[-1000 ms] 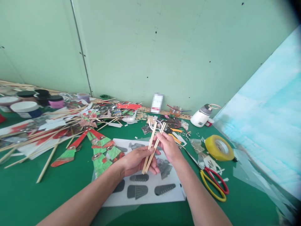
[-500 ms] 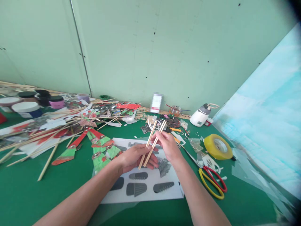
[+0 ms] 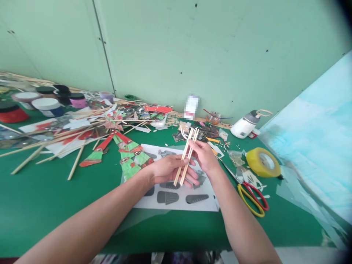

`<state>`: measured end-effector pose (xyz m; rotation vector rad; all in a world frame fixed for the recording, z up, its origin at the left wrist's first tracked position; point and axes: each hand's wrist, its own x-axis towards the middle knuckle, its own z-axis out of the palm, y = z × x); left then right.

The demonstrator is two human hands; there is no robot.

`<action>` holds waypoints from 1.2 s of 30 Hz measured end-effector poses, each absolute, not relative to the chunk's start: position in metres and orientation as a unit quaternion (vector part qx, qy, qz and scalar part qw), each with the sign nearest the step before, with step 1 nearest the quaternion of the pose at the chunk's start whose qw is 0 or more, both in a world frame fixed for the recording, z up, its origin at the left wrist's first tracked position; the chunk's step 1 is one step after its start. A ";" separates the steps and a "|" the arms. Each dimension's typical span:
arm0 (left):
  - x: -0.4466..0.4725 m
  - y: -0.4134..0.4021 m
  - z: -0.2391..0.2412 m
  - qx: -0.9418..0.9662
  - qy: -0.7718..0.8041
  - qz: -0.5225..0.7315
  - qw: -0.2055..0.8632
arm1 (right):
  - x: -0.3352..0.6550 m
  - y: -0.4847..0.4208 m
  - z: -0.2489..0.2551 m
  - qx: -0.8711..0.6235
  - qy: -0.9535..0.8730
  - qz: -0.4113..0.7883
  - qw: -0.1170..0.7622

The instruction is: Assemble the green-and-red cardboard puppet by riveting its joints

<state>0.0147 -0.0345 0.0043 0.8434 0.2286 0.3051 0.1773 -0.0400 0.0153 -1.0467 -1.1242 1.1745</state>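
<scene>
Several thin pale wooden sticks are held slanting over a printed sheet, in two close groups side by side. My left hand grips their lower part, thumb across the top and fingers spread beneath. My right hand pinches them nearer the upper end with its thumb and fingertips. White looped strands show around the top of the sticks; whether they are attached I cannot tell. Beneath my hands lies the white sheet with dark grey printed shapes, partly hidden by my hands. A green and red painted cut-out rests at its left.
Scissors with red and yellow handles lie right of my right forearm, beside a yellow tape roll. A white spray bottle stands by the wall. Paint jars and a pile of long sticks occupy the left.
The camera view has tilted down and shifted left, so the table's front edge now shows. Both hands keep hold of the sticks, in nearly the same pose.
</scene>
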 end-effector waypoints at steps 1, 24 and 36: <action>0.015 -0.035 0.004 0.406 0.109 0.147 0.895 | 0.177 -0.040 0.015 -0.444 -0.476 0.502 0.569; 0.010 -0.019 0.020 0.293 0.236 0.598 0.708 | 0.125 -0.052 -0.004 -0.431 -0.508 0.594 0.451; -0.002 -0.013 0.019 0.750 0.438 0.377 0.321 | 0.209 -0.032 0.027 -0.585 -0.694 0.346 0.238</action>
